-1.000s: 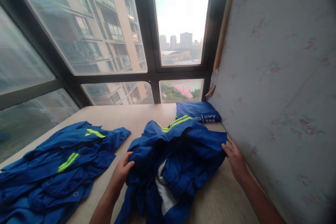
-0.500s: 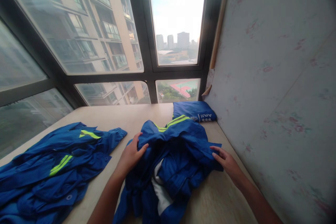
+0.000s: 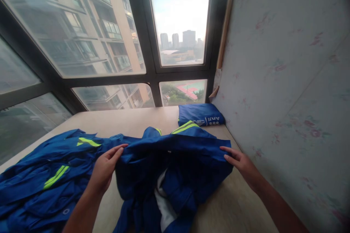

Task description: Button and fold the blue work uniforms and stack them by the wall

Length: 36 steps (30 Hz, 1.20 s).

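A blue work jacket [image 3: 175, 167] with yellow-green stripes lies in front of me, its top edge drawn out wide between my hands. My left hand [image 3: 105, 167] pinches the left corner of that edge, where a zipper runs down the side. At the opposite corner, my right hand [image 3: 237, 158] has thumb and fingertips closed on the cloth. A white patch shows among the folds in the middle. The lower part of the jacket runs out of view at the bottom.
A second blue garment [image 3: 49, 178] with similar stripes is spread on the left of the pale surface [image 3: 104, 122]. A folded blue garment [image 3: 202, 113] with white lettering rests at the back right. Windows [image 3: 180, 18] rise behind, and a flowered wall [image 3: 284, 80] stands close on the right.
My left hand has moved left and now holds the jacket's corner. The upper edge is pulled out straighter and wider, covering part of the stripes. My right hand stays at the right corner.
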{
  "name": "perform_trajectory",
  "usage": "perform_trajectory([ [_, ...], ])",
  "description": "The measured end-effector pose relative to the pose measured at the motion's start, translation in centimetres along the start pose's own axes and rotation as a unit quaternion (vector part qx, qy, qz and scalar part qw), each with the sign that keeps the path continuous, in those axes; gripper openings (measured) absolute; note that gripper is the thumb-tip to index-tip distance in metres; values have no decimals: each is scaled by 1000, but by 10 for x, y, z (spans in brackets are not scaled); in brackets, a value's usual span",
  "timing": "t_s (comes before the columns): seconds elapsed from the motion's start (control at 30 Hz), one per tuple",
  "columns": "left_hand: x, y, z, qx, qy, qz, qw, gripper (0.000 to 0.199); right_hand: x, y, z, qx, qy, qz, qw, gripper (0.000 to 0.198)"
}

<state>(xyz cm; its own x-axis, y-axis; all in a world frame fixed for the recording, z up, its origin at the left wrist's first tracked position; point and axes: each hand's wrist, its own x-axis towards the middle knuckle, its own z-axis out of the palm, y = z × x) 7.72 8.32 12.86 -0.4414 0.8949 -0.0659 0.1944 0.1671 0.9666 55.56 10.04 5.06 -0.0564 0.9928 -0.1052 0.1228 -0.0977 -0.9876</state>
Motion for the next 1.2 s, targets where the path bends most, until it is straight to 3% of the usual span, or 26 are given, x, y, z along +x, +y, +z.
perform_trajectory([
  [0.17, -5, -5, -7, 194, -85, 57, 976, 67, 8, 0, 3, -159, 28, -34, 986, 57],
  [0.33, -8, -6, -13, 263, -72, 101, 957, 57, 9, -2, -8, -209, 3, -26, 978, 47],
  [0.53, -25, 4, -7, 124, 5, 41, 991, 64, 3, -17, -14, -99, 16, 11, 995, 42],
  [0.67, -31, 0, -5, 48, 2, 15, 999, 64, 2, -17, -11, -48, 16, -4, 999, 37],
  [0.8, -30, -1, -8, -47, -57, -46, 996, 58, -1, -13, -6, -11, -2, -4, 1000, 39],
  [0.93, -29, 3, -9, -29, -134, -93, 986, 52, -3, -8, -2, -47, -15, 25, 998, 46],
  [1.0, -28, 3, -9, -69, -120, -102, 985, 51, -4, -5, -2, -22, -7, 33, 999, 46],
  [1.1, -28, 2, -9, -163, -52, -108, 979, 54, -6, -3, -3, 106, 5, 58, 993, 50],
  [1.2, -31, 0, -9, -207, -20, -112, 972, 62, -8, -5, -4, 177, -15, 86, 980, 52],
])
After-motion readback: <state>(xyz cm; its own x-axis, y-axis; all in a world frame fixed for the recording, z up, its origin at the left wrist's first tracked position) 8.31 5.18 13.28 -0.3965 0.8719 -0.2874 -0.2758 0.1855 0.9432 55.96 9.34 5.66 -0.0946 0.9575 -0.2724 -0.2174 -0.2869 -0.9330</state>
